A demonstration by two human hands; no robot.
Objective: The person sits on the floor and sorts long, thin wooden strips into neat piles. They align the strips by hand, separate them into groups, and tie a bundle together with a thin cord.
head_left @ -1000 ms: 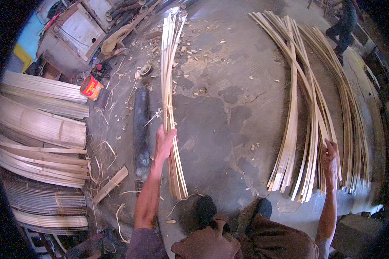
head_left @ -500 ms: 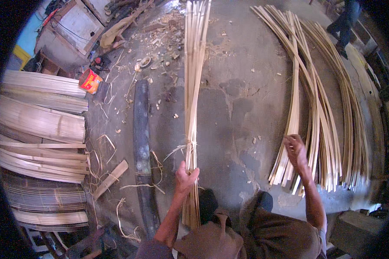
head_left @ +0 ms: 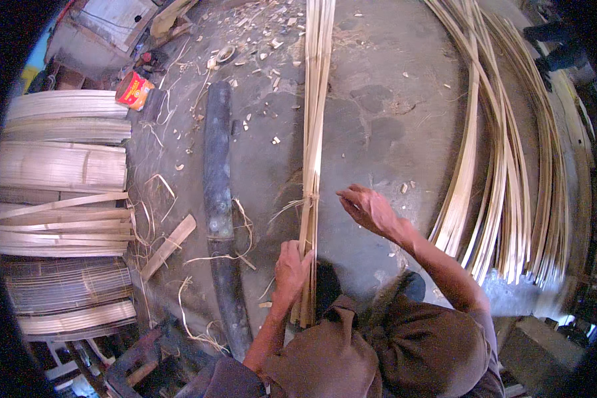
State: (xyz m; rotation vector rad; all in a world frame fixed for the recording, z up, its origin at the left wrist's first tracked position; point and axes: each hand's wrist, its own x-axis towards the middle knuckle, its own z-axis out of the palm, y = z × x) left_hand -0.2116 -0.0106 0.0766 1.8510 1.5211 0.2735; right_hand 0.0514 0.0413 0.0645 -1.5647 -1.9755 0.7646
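Observation:
A long bundle of pale bamboo strips (head_left: 315,132) runs away from me across the floor, its near end between my legs. My left hand (head_left: 292,270) is closed around it near that end. Just beyond this hand, a thin tie (head_left: 310,199) circles the bundle, with loose fibre ends sticking out to the left. My right hand (head_left: 370,211) hovers right of the tie, apart from the bundle. Its fingers are drawn together and point left; whether anything small is between them is hidden.
Loose bamboo strips (head_left: 494,179) lie in long piles at right. A dark pole (head_left: 219,159) lies left of the bundle, beside a flat wood piece (head_left: 169,247). Stacked slats (head_left: 60,166) and a red-orange tin (head_left: 134,91) are farther left. Another person's legs (head_left: 554,50) show at far right.
My right hand has swung left from the strip piles to beside the tied bundle. My left hand still grips the bundle. The view has shifted somewhat.

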